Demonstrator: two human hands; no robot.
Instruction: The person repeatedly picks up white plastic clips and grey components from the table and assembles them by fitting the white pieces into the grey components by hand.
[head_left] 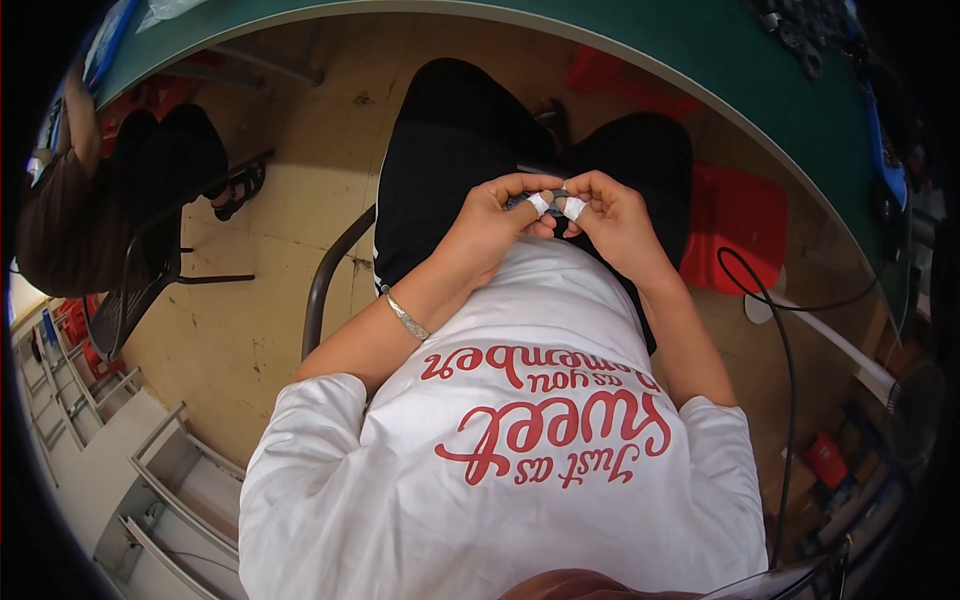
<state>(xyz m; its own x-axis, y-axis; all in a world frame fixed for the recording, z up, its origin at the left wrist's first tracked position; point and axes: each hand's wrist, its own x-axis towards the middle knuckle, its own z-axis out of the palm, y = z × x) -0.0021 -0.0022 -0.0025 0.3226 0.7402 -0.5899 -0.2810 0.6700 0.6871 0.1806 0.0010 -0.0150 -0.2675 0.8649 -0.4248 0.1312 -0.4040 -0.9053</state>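
Observation:
Close together above my lap, both hands pinch a small dark grey piece (560, 199); its exact kind is too small and too covered to make out. My left hand (490, 217) grips it from the left, thumb and fingers closed. From the other side my right hand (615, 217) closes on it in the same way. White tape wraps both thumbs, and a silver bangle (404, 314) circles my left wrist. The fingers hide most of the piece.
A green table (640, 22) curves across the far side, with dark parts (795, 30) at its far right. Red stools (735, 225) stand beneath it. A black cable (785, 370) hangs at the right. Another person (75, 220) sits at the left near metal racks (190, 450).

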